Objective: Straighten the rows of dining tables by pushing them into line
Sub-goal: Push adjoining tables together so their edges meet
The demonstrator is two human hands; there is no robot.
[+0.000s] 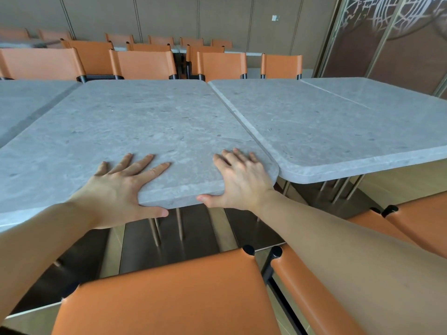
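A grey stone-topped dining table [150,122] fills the middle of the view. My left hand [121,187] lies flat on its near edge with fingers spread on top and the thumb under the rim. My right hand [239,182] rests flat near the table's near right corner, thumb against the front edge. A second grey table [326,131] stands to the right, with only a narrow seam between the two tops. A third table [21,102] on the left is parted from the middle one by a wider dark gap.
Orange chair backs [169,298] stand between me and the table, with more [416,226] at the right. A row of orange chairs [142,65] lines the far side. Another tabletop [387,93] adjoins at far right, beside a patterned screen [387,32].
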